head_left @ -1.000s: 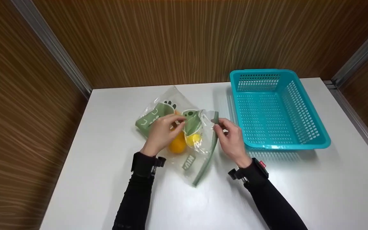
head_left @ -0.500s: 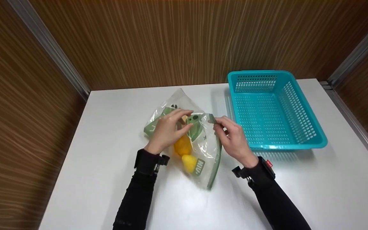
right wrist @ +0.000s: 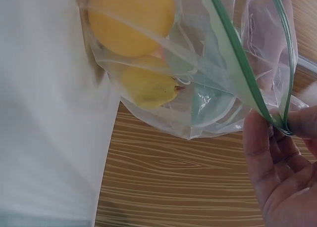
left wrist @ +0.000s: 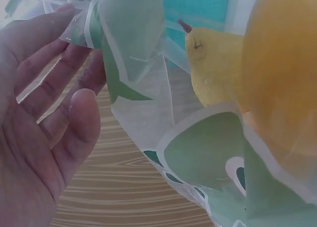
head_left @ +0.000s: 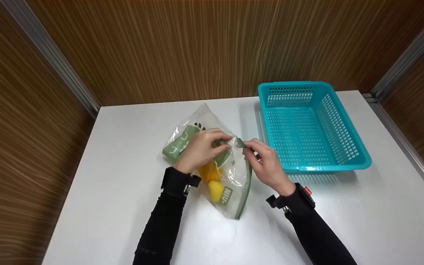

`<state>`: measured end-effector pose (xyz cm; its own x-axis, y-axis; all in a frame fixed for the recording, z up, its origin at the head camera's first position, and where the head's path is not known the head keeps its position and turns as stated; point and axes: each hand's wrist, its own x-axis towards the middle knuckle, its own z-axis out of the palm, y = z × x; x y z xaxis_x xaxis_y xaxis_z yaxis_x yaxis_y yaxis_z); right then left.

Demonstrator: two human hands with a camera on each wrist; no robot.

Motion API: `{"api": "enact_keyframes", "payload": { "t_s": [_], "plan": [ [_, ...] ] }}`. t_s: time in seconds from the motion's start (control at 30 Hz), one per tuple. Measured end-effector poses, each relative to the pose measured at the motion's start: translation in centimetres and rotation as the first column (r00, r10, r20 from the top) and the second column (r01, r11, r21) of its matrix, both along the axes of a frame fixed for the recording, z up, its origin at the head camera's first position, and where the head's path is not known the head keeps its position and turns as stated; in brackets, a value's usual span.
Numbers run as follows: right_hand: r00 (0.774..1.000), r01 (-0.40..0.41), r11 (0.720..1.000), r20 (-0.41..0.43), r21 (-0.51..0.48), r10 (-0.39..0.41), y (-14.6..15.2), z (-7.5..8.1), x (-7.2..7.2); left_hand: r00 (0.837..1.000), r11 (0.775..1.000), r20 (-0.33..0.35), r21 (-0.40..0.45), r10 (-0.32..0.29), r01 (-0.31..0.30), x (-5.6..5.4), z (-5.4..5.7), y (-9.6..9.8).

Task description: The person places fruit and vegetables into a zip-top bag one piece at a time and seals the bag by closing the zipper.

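A clear zip bag with green prints and a green zip edge stands on the white table, its top lifted. Inside are an orange round fruit and a yellow pear with a brown stem. My right hand pinches the upper corner of the zip edge between thumb and fingers; in the right wrist view the two zip strips meet there. My left hand is at the bag's top, fingers touching the film, with the thumb apart from them in the left wrist view.
A turquoise perforated basket stands right of the bag, close to the right hand. Wood-grain panels rise behind the table and at both sides.
The left hand has moved right along the bag towards the zip edge. The bag's lower end has swung right, and the yellow pear has shifted towards the front. The right hand still pinches the corner.
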<state>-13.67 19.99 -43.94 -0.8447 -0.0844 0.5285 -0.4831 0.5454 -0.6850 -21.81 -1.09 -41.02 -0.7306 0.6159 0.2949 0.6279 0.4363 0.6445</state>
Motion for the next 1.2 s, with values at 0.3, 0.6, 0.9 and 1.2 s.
{"api": "enact_keyframes", "payload": {
  "t_s": [0.3,0.6,0.9,1.2],
  "plan": [
    [0.997,0.038,0.996,0.065,-0.085,-0.033,-0.6,-0.4,0.5,0.996,0.997,-0.072,0.063,0.059,-0.055,0.1,-0.5,0.1],
    [0.949,0.002,0.997,0.314,-0.076,0.022,-2.0,-3.1,2.8,0.965,0.966,-0.163,0.196,0.204,-0.171,-0.2,0.1,-1.0],
    [0.887,-0.106,0.993,0.456,0.054,0.070,-1.1,-3.0,3.9,0.939,0.913,-0.119,0.301,0.323,-0.276,-0.4,0.9,-3.3],
    [0.847,-0.195,0.978,0.516,0.078,0.128,-0.6,-2.9,3.8,0.918,0.879,-0.115,0.353,0.380,-0.320,-0.5,1.7,-5.2]
  ]
}}
